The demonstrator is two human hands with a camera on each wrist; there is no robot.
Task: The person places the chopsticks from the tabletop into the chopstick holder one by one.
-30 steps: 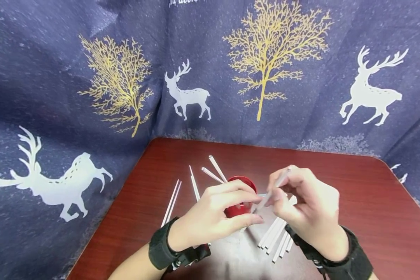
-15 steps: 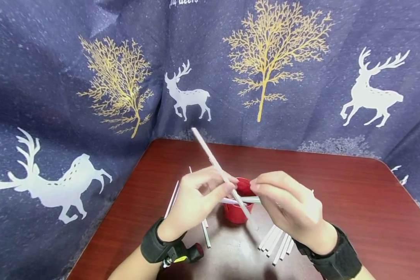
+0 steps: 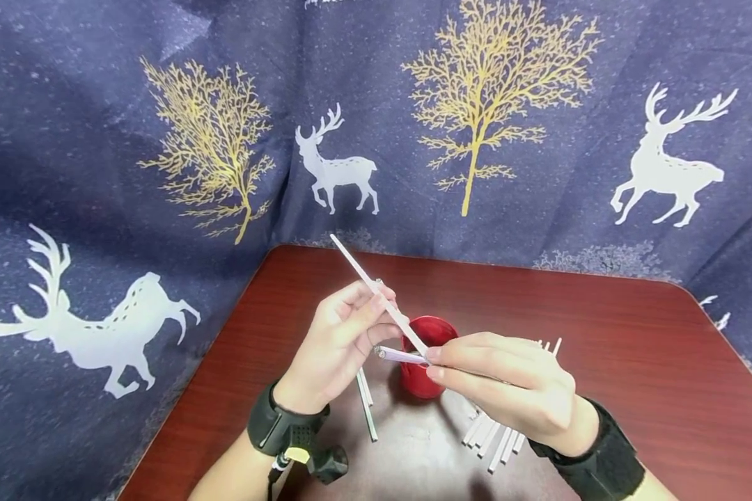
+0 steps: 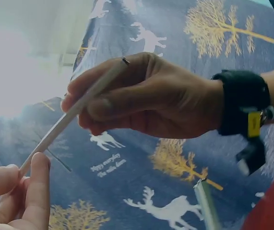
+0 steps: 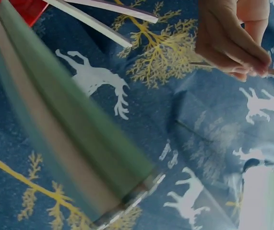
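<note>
A white chopstick (image 3: 354, 264) slants between both hands in front of me. My left hand (image 3: 335, 334) pinches it between thumb and fingers, and its upper end sticks out past that hand. My right hand (image 3: 507, 383) pinches the lower end with its fingertips. Just below stands a small red bucket (image 3: 421, 383), with chopsticks (image 3: 402, 355) jutting from it toward the left hand. In the left wrist view both hands are on the held chopstick (image 4: 57, 127). Square-ended chopsticks (image 5: 79, 124) stand in the red bucket (image 5: 29, 9) close to the right wrist camera.
Several white chopsticks (image 3: 491, 438) lie in a loose bundle on the table under the right hand. More chopsticks (image 3: 366, 407) lie left of the bucket. A reddish-brown table (image 3: 658, 390) backs onto a blue curtain (image 3: 376, 76) with deer and trees.
The chopstick has passed from the right hand into the left and swung to point up-left. The right hand let go, came toward the bucket, and now pinches its lower end.
</note>
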